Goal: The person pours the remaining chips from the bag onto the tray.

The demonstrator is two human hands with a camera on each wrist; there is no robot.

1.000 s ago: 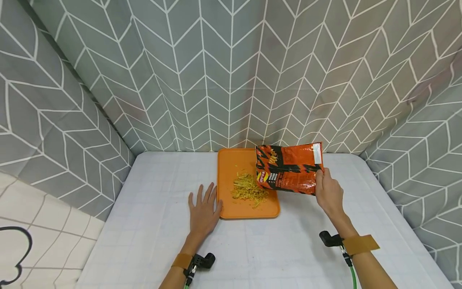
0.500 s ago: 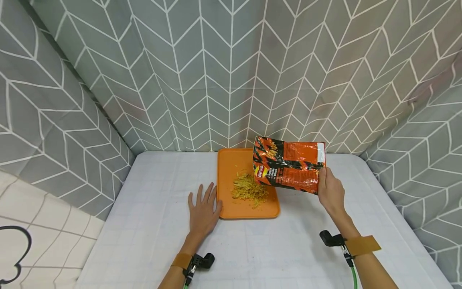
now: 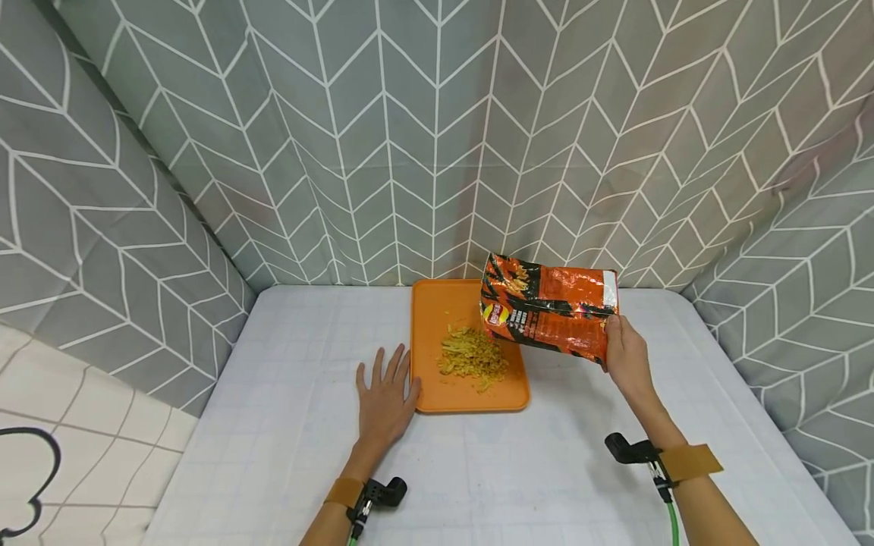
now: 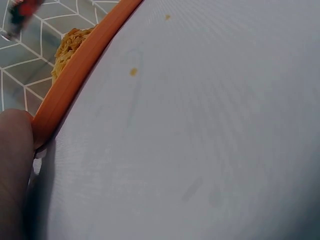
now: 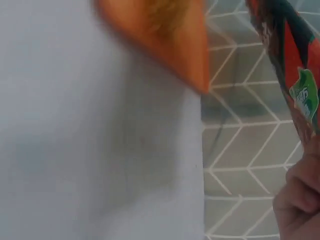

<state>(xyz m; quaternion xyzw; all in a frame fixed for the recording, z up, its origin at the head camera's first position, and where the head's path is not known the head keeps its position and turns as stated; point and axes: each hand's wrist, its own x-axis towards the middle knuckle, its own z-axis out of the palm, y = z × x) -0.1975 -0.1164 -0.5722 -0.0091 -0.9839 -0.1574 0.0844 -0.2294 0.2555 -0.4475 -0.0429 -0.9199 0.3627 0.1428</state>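
Note:
My right hand (image 3: 630,359) grips a red and black Lay's chip bag (image 3: 553,309) by its right end. The bag hangs tilted, its left end over the right part of an orange tray (image 3: 425,315). On the tray lies a heap of yellow crushed chips (image 3: 471,355). My left hand (image 3: 385,400) lies flat with fingers spread, its thumb at the tray's left edge. In the left wrist view the thumb (image 4: 14,150) meets the tray's rim (image 4: 75,75). The right wrist view shows curled fingers (image 5: 302,190) around the bag's end.
A white cloth covers the table (image 3: 464,478), with two small yellow crumbs (image 4: 133,72) beside the tray. Grey patterned curtains (image 3: 437,152) stand behind and at both sides. Each wrist carries a strapped camera with a green cable.
The bag's left end has risen and the bag has shifted slightly right, now slanting down to the right. My left hand, the tray and the heap stay in place.

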